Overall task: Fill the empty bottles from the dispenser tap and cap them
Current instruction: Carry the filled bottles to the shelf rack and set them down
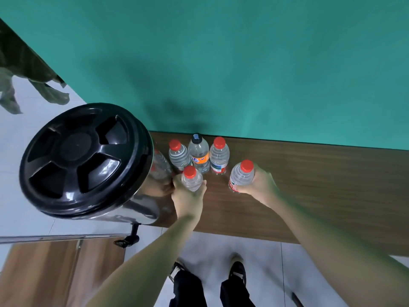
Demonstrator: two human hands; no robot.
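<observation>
On the brown wood-grain table (309,173), two hands each grip a capped clear plastic bottle.

Head view: the left hand (187,196) curls its fingers round a red-capped clear bottle (191,179) just right of the steel dispenser with black ribbed lid (81,158); the right hand (261,185) wraps a second red-capped bottle (242,176) further right; behind stand two more red-capped bottles (178,155) (219,155) flanking an orange-labelled, dark-capped bottle (199,155), close together near the green backdrop (221,63); the dispenser's black tap (130,237) hangs over the near table edge.

A staged indoor recording corner: green backdrop cloth (221,63), wood-look table (309,185), grey tiled floor (210,247).
</observation>
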